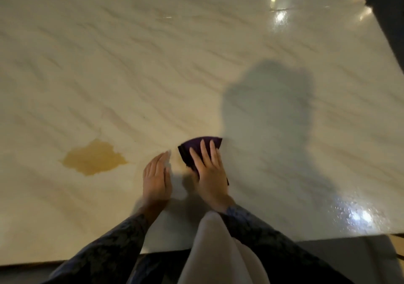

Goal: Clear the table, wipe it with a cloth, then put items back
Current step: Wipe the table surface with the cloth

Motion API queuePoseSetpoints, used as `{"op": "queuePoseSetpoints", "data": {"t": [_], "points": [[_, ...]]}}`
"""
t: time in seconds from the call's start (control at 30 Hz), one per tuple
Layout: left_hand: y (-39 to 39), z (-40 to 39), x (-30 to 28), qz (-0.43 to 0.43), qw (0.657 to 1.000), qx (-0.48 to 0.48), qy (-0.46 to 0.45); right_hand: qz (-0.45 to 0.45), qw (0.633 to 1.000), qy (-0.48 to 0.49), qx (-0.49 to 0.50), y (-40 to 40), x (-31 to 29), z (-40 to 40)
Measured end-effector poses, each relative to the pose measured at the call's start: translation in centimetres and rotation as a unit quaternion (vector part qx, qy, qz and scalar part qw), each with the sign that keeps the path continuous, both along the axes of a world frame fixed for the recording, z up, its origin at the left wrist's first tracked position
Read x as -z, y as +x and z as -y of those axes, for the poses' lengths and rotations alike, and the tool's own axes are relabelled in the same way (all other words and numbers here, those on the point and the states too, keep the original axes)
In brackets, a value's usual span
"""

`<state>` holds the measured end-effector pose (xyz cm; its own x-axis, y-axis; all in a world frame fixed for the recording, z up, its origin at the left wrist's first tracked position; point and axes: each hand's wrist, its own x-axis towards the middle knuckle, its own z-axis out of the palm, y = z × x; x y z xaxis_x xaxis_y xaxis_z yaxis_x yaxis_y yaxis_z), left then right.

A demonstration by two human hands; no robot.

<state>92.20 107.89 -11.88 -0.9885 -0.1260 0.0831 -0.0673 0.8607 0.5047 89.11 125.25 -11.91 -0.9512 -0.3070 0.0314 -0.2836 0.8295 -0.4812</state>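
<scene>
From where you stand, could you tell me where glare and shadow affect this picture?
Head view: bright glare spots on the table at upper right and lower right; a large shadow falls beyond the purple cloth under the right hand; the yellow spill stays evenly lit.

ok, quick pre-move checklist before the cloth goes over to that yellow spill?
1. Cloth under the right hand, fingers flat on it: ok.
2. Cloth lies flat on the table: ok.
3. Yellow spill not wiped yet, left of both hands: not ok.
4. Path from cloth to spill: the left hand rests on the table between them: not ok.
5. Table surface around the spill bare of items: ok.
6. Cloth clean enough to soak up the spill: cannot tell, it is dark and mostly covered.
</scene>
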Motion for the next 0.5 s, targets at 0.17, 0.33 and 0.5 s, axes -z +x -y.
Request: {"op": "queuePoseSetpoints", "data": {"t": [0.17,0.33,0.5], "points": [[-4.8,-0.3,-0.3,-0.023,1.0,-0.004,-0.006,0.016,0.995,0.086,-0.054,-4.1,0.2,-4.7],[-13.8,-0.3,-1.0,0.004,1.0,-0.004,-0.028,0.026,0.992,0.11,0.047,-15.4,-0.4,-9.5],[-19.9,0.0,-0.1,0.032,0.998,-0.02,-0.054,0.023,0.973,0.135,0.186,-26.9,-0.2,-13.5]]}}
